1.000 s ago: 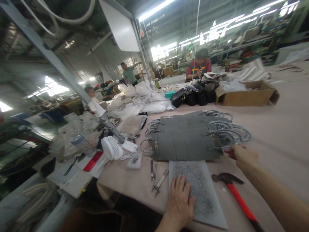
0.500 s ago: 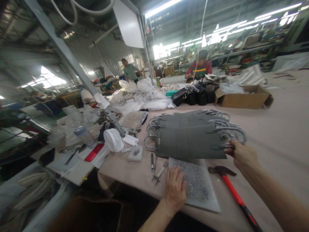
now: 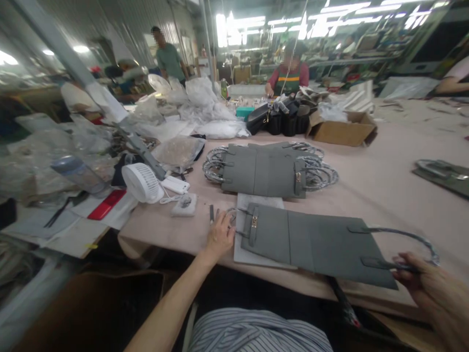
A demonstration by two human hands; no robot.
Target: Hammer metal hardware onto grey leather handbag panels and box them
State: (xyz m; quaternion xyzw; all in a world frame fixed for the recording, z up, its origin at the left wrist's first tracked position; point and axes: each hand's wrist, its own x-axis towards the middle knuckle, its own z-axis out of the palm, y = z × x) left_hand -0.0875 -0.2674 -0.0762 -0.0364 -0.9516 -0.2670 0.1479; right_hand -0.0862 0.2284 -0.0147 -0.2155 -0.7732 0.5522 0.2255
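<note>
A flat grey handbag piece (image 3: 326, 239) lies across the front of the table, a handle at each end and a metal clasp near its left end. My right hand (image 3: 421, 276) is closed round its right handle, which is wrapped in clear film. At the other end, my left hand (image 3: 220, 234) has its fingers curled on the left handle. Under the piece is a pale board (image 3: 244, 254), mostly covered. The hammer's handle (image 3: 344, 303) sticks out below the piece; its head is hidden. Behind lies a stack of similar grey pieces (image 3: 264, 171) with wrapped handles.
Left of my left hand are small metal tools (image 3: 211, 212), a white fan (image 3: 141, 182) and a metal post (image 3: 135, 142). Black bags (image 3: 278, 120) and a cardboard box (image 3: 342, 129) stand behind. Another grey piece (image 3: 445, 176) lies far right. Co-workers are beyond the table.
The top grey piece has come off the stack toward me and now covers most of the board and hammer. My left hand has left the board for its left handle. The view has shifted.
</note>
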